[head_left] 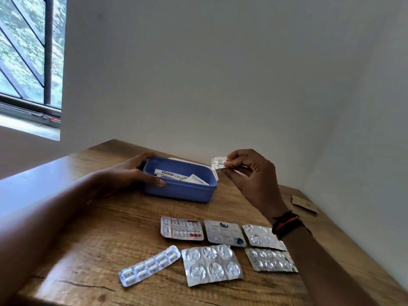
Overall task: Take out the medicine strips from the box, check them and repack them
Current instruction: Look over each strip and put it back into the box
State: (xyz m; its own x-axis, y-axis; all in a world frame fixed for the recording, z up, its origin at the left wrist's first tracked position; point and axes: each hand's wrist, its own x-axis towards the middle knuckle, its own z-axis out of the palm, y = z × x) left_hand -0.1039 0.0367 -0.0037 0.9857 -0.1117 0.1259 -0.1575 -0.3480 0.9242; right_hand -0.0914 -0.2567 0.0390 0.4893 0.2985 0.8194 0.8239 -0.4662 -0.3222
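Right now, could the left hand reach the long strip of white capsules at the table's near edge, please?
Probably yes. The long strip lies uncovered on the table with nothing in between, but the left hand would first have to release the blue box.

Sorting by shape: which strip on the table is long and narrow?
The silver strip of white oblong tablets, leftmost in the near row, lying diagonally; the other five are broader rectangles.

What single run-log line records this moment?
left hand holds blue box | right hand pinches small foil strip | six strips on table
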